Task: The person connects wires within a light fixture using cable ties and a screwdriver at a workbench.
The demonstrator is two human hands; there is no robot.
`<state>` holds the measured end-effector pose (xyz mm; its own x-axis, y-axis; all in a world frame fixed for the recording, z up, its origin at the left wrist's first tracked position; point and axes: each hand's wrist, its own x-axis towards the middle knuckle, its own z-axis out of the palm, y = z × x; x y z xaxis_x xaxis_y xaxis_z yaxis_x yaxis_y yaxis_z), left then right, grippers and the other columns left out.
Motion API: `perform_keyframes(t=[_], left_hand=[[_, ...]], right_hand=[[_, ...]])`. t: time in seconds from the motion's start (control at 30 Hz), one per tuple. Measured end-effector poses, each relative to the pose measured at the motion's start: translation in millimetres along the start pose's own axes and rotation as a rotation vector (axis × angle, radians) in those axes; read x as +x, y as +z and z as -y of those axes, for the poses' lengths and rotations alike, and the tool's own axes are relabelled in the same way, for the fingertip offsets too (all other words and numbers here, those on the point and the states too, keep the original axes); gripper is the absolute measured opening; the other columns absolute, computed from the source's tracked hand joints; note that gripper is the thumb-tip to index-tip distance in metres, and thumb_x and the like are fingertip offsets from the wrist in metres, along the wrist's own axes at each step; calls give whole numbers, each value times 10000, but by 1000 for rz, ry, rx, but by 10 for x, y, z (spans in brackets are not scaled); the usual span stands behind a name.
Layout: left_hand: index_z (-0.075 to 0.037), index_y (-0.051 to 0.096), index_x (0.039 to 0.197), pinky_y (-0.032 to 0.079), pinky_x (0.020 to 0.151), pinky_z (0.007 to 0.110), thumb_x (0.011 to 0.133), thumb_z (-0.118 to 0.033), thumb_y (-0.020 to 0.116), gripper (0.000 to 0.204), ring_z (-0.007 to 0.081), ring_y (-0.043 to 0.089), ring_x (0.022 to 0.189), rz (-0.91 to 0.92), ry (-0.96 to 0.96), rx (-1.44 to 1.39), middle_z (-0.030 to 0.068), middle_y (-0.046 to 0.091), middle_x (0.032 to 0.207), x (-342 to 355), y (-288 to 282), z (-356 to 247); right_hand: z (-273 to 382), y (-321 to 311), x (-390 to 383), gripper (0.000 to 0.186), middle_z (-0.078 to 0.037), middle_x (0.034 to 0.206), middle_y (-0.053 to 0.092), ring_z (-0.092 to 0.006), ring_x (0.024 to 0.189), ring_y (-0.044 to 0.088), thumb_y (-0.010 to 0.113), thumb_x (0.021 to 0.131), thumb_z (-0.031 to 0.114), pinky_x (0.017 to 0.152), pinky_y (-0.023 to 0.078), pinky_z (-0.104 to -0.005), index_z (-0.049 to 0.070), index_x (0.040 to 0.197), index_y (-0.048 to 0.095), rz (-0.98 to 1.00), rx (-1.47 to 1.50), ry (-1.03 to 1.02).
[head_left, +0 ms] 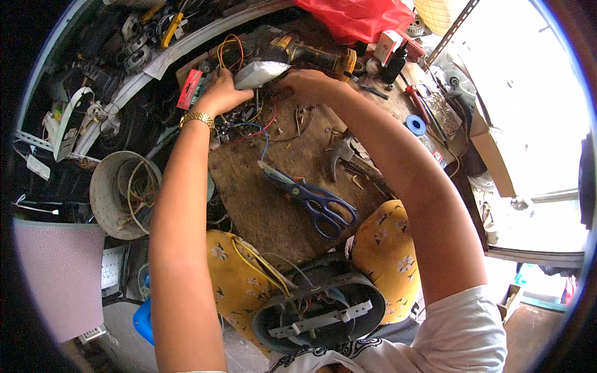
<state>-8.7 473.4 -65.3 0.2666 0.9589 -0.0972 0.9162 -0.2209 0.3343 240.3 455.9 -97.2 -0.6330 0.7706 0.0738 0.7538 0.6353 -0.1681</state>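
At the far side of the wooden bench, my left hand (pixel 219 94), with a gold watch on its wrist, closes around the left end of a white packet (pixel 261 74). My right hand (pixel 309 86) reaches in at the packet's right end; its fingers are bent down and mostly hidden, so their hold does not show. Small metal parts and coloured wires (pixel 252 129) lie just below both hands. Nearer to me, blue-handled scissors (pixel 320 205) rest on the bench beside a claw hammer (pixel 344 158). An oval dark housing (pixel 320 317) with a white bracket and loose wires sits in my lap.
Behind my hands lies a yellow-and-black power tool (pixel 305 55), near a red plastic bag (pixel 360 18). A red-handled screwdriver (pixel 416 102) and a blue tape roll (pixel 415 125) are on the right. On the left stands a round bucket (pixel 115 193) holding wires.
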Motion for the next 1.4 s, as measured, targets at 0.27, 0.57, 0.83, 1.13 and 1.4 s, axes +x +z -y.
perform_keyframes(t=[0.27,0.57,0.83,1.13,1.4], left_hand=[[142,239,1500,308,1193,392,799,-515,737,1083,402,363,1446,84,0,-12,347,371,1514,-121,-151,8],[102,360,1432,357,1155,405,803,-500,757,957,407,449,1384,48,-9,-55,339,440,1463,-133,-101,65],[115,364,1428,355,1158,412,801,-503,753,963,411,450,1382,23,32,2,335,454,1454,-60,-106,59],[147,293,1475,326,1182,396,800,-534,727,1053,399,382,1436,56,29,-19,328,396,1509,-112,-141,42],[104,410,1407,351,1161,412,791,-518,736,934,396,430,1392,-38,44,-19,306,448,1465,-93,-61,103]], right_hand=[[152,-99,-109,436,-113,1115,717,-333,1038,687,635,836,119,832,570,-451,212,1260,667,-114,-18,129],[492,-196,-86,489,-138,1037,733,-321,970,717,628,821,112,801,577,-452,267,1285,647,97,-171,-1],[332,-63,-29,516,-144,1031,733,-339,974,715,616,831,136,799,577,-472,290,1324,613,58,-83,-67],[399,-226,80,443,-142,1014,732,-362,936,713,622,831,112,781,576,-488,262,1245,669,226,-180,-82],[616,-62,87,383,-96,927,725,-313,915,720,673,794,119,739,586,-445,234,1159,700,165,-197,-162]])
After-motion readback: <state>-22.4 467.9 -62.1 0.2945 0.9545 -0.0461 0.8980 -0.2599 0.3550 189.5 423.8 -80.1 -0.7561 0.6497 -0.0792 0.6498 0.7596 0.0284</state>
